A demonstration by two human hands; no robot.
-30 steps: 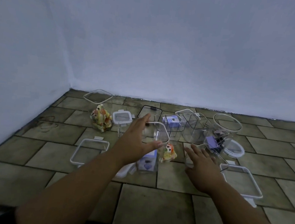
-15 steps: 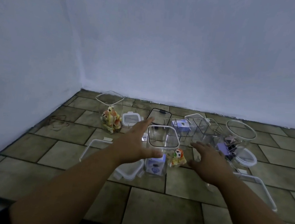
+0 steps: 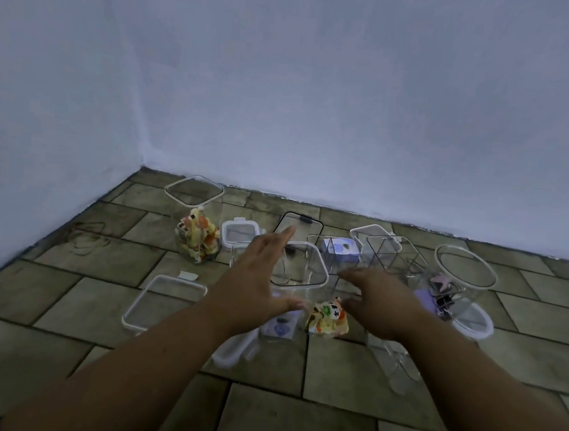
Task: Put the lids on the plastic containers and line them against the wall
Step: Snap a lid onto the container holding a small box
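Container (image 3: 302, 268) of clear plastic, rounded-square rim, stands on matte tiles (image 3: 292, 422).

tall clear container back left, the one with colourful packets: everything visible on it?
The tall clear container is see-through plastic, square with rounded corners and a pale rim; its top looks open, no lid on. It stands upright on the tiled floor near the corner, short of the back wall. Its lower half holds colourful packets, orange, white and yellow. A small white-rimmed lid lies just right of it; contact unclear. The left hand and right hand are both clear of it.
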